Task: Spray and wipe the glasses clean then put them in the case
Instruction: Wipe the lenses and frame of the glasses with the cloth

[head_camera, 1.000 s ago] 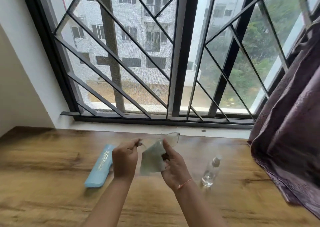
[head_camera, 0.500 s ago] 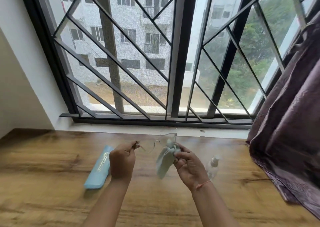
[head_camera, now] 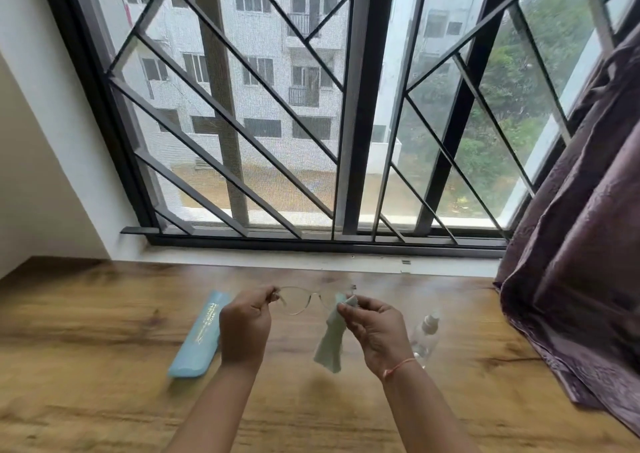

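- Left grip (head_camera: 244, 328): fingers curled, pinching the left end of the glasses (head_camera: 304, 300) at the frame's outer corner; the back of the hand faces the camera.
- Right grip (head_camera: 375, 335): thumb and fingertips closed on the cloth (head_camera: 330, 345), pinching it against the right lens; an orange thread (head_camera: 398, 366) circles the wrist.
- Glasses: clear-framed and held level in the air between the two grips, above the tabletop (head_camera: 104, 314) and not touching it. The left lens is uncovered; the right lens is partly hidden by the cloth.
- Cloth: pale green; its upper end is bunched at the lens and the rest hangs freely below the right grip.
- Case (head_camera: 199, 336): light blue, long and narrow, lying flat and closed on the tabletop just left of the left grip, apart from the glasses.
- Spray bottle (head_camera: 427, 335): clear, upright on the tabletop just right of the right grip; its outline is blurred.
- Surroundings: wood-grain tabletop set against a window with a dark metal grille (head_camera: 242, 123); a purple curtain (head_camera: 571, 210) hangs at the right, its hem lying on the tabletop.
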A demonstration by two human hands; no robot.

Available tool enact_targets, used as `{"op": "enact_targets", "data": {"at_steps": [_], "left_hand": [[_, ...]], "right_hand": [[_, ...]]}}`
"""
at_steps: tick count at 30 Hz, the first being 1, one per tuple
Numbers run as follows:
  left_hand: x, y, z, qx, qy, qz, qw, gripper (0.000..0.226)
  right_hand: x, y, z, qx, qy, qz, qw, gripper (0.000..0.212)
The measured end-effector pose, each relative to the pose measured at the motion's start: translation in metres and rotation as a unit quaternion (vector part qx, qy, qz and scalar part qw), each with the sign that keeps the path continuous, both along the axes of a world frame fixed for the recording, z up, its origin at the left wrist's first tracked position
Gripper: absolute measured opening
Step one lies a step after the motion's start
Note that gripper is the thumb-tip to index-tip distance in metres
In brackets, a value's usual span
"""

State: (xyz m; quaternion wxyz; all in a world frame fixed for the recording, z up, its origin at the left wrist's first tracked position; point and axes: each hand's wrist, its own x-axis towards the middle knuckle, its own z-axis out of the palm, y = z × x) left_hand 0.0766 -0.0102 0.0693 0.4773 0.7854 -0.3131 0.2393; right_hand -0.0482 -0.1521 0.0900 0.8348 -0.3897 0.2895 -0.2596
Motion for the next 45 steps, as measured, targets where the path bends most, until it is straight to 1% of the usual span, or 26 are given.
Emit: {"op": "enact_targets", "data": {"at_steps": [2,3,6,8,11,13,14,15,17,19,22,23,25,27,28,29,31,34,36,37,38,40,41,42,43,45], "left_hand": [[0.001,0.002,-0.002,-0.001,0.005,0.003,1.000,0.014],[0.001,0.002,-0.003,0.001,0.010,0.004,1.000,0.016],[0.000,0.001,-0.006,-0.001,0.025,0.007,1.000,0.015],[-0.002,-0.002,-0.007,-0.010,0.041,0.011,0.999,0.019],[-0.006,-0.006,-0.007,-0.027,0.059,0.012,0.998,0.026],[-0.008,-0.008,-0.007,-0.042,0.071,0.015,0.996,0.026],[-0.009,-0.008,-0.007,-0.049,0.076,0.016,0.996,0.025],[-0.010,-0.008,-0.006,-0.054,0.078,0.016,0.995,0.025],[-0.013,-0.007,-0.006,-0.057,0.077,0.016,0.995,0.025],[-0.016,-0.006,-0.006,-0.058,0.075,0.012,0.995,0.024],[-0.016,-0.005,-0.007,-0.066,0.082,0.016,0.994,0.022],[-0.016,-0.005,-0.007,-0.068,0.087,0.019,0.994,0.022],[-0.015,-0.006,-0.009,-0.070,0.093,0.022,0.993,0.023],[-0.015,-0.007,-0.009,-0.068,0.093,0.019,0.993,0.023],[-0.016,-0.007,-0.009,-0.065,0.091,0.015,0.994,0.023],[-0.017,-0.007,-0.009,-0.061,0.085,0.010,0.994,0.022],[-0.018,-0.007,-0.009,-0.053,0.076,0.004,0.996,0.022],[-0.018,-0.005,-0.009,-0.046,0.070,-0.003,0.996,0.023],[-0.018,-0.005,-0.008,-0.042,0.066,-0.008,0.997,0.024],[-0.018,-0.005,-0.008,-0.040,0.064,-0.011,0.997,0.024],[-0.018,-0.005,-0.008,-0.038,0.062,-0.015,0.997,0.024],[-0.018,-0.005,-0.007,-0.036,0.056,-0.020,0.998,0.024],[-0.018,-0.005,-0.007,-0.036,0.052,-0.021,0.998,0.024],[-0.018,-0.006,-0.006,-0.035,0.049,-0.022,0.998,0.024],[-0.019,-0.006,-0.006,-0.035,0.048,-0.022,0.998,0.025],[-0.019,-0.006,-0.006,-0.037,0.047,-0.022,0.998,0.025]], "right_hand": [[-0.001,-0.001,0.001,-0.014,0.018,-0.041,0.999,0.038],[-0.001,-0.003,0.000,-0.039,0.040,-0.070,0.996,0.040],[0.000,-0.002,0.005,-0.191,0.098,-0.139,0.967,0.037],[0.003,0.003,0.013,-0.322,0.117,-0.146,0.928,0.025],[0.007,0.012,0.020,-0.526,0.122,-0.157,0.827,0.011],[0.008,0.014,0.017,-0.599,0.107,-0.172,0.774,0.011],[0.009,0.014,0.014,-0.614,0.109,-0.179,0.761,0.014],[0.010,0.014,0.010,-0.616,0.117,-0.188,0.756,0.017],[0.012,0.014,0.001,-0.587,0.148,-0.208,0.768,0.020],[0.015,0.013,-0.005,-0.539,0.185,-0.226,0.790,0.030],[0.013,0.012,-0.007,-0.424,0.231,-0.223,0.847,0.054],[0.012,0.011,-0.006,-0.379,0.247,-0.207,0.867,0.058],[0.012,0.010,-0.007,-0.291,0.262,-0.155,0.907,0.059],[0.013,0.008,-0.008,-0.162,0.209,-0.101,0.959,0.055],[0.013,0.007,-0.008,-0.093,0.163,-0.083,0.979,0.052],[0.014,0.006,-0.007,-0.038,0.119,-0.073,0.990,0.049],[0.013,0.005,-0.004,0.033,0.052,-0.059,0.996,0.042],[0.009,0.001,0.002,0.087,-0.026,-0.016,0.996,0.030],[0.008,-0.001,0.007,0.108,-0.036,0.025,0.993,0.022],[0.008,-0.001,0.009,0.114,-0.034,0.040,0.992,0.024],[0.007,0.000,0.012,0.118,-0.035,0.049,0.991,0.029],[0.008,0.002,0.013,0.122,-0.044,0.039,0.991,0.048],[0.009,0.003,0.014,0.121,-0.045,0.028,0.991,0.054],[0.009,0.004,0.015,0.119,-0.044,0.018,0.992,0.056],[0.010,0.005,0.016,0.116,-0.042,0.011,0.992,0.054],[0.011,0.005,0.017,0.116,-0.042,-0.003,0.992,0.038]]}}
